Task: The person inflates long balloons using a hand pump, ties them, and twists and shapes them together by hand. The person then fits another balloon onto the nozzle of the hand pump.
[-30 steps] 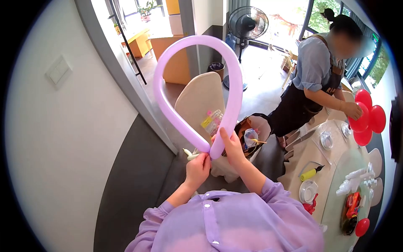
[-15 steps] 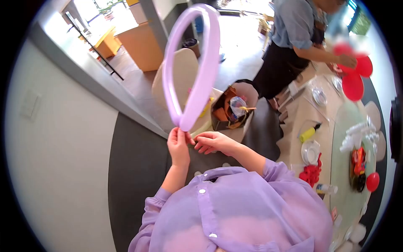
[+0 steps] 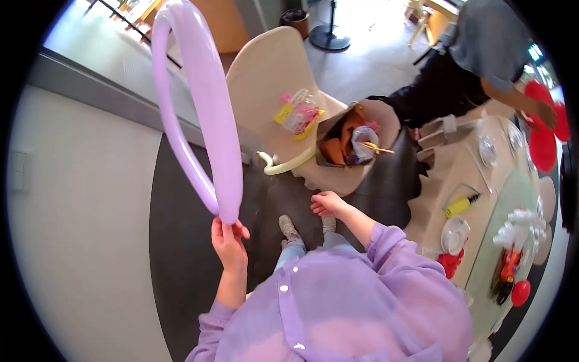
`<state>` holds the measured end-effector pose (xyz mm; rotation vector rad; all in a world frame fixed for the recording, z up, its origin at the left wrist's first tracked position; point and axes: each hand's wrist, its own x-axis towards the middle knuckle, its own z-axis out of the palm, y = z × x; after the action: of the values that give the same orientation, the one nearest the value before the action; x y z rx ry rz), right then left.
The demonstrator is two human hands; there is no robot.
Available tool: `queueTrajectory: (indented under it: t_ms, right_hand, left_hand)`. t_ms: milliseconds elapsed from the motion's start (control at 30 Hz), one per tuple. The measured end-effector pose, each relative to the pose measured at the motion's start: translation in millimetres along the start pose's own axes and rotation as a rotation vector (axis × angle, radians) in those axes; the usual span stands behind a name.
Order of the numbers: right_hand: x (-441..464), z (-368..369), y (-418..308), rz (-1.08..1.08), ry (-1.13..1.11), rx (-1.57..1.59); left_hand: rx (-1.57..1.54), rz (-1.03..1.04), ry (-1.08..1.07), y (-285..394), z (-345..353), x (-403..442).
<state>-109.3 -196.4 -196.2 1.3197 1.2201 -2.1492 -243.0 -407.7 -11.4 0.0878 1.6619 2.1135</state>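
A long lilac modelling balloon (image 3: 218, 130), bent into a tall loop, rises on the left of the head view. At its lower end, my left hand (image 3: 229, 246) pinches the point where its two sides meet. My right hand (image 3: 330, 204) is apart from the balloon, lower than the chair seat, with loosely curled fingers and nothing visible in them. Nearest to it are a pale yellow modelling balloon (image 3: 292, 164) hanging at the seat's edge and an open bag (image 3: 329, 137) with orange and clear plastic items inside.
A beige chair (image 3: 265, 66) carries a yellow and pink packet (image 3: 300, 114). At right, a table holds a yellow pump (image 3: 458, 206), stacked dishes (image 3: 454, 235) and a red balloon (image 3: 520, 293). Behind it a person (image 3: 491, 45) handles red balloons (image 3: 543, 151). A wall (image 3: 84, 229) stands left.
My left hand has moved left and down with the lilac balloon. My right hand has drawn away to the right. The view has tilted downward, and my shoes now show.
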Motion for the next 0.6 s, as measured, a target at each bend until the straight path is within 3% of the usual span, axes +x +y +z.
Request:
queueTrajectory:
  t_ms: [133, 267, 400, 433, 500, 600]
  right_hand:
    - [135.3, 21.2, 5.3, -0.044, 0.133, -0.053]
    - [268.0, 18.8, 2.7, 0.112, 0.381, -0.029]
    - [315.0, 30.6, -12.8, 0.173, 0.648, 0.211]
    - [345.0, 29.9, -4.4, 0.178, 0.636, 0.204]
    - [401.5, 24.6, 32.5, -0.082, 0.543, 0.509]
    - [371.3, 52.4, 38.8, -0.14, 0.376, 0.557]
  left_hand:
    - [0.058, -0.063, 0.158, -32.7, -42.7, -7.2]
    - [0.134, -0.108, 0.32, -63.4, -69.7, -12.9]
    - [0.165, -0.106, 0.418, -82.7, -88.7, -17.5]
    - [0.187, -0.106, 0.448, -87.7, -93.2, -16.0]
    - [0.201, -0.099, 0.461, -90.9, -98.3, -13.5]
    - [0.172, -0.078, 0.413, -81.5, -91.1, -15.6]
